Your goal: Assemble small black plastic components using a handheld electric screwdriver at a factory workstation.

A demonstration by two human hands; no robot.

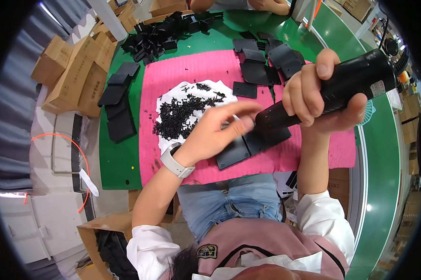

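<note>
holding black tool [345, 84] in right hand [308, 95]; black panels [237, 153] beneath left hand [216, 131].

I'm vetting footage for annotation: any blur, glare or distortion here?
Head view: fisheye distortion bows the green surface at right, which shows a small white glare spot; the left hand looks slightly motion-blurred at the fingertips; the corners are black.

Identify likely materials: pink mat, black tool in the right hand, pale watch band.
Pink mat: probably foam, matte; finely ribbed surface.
Black tool: housing looks like satin plastic, given its soft highlights, though painted metal isn't ruled out.
Pale watch band: probably silicone or rubber, matte; smooth, no visible weave.
</note>
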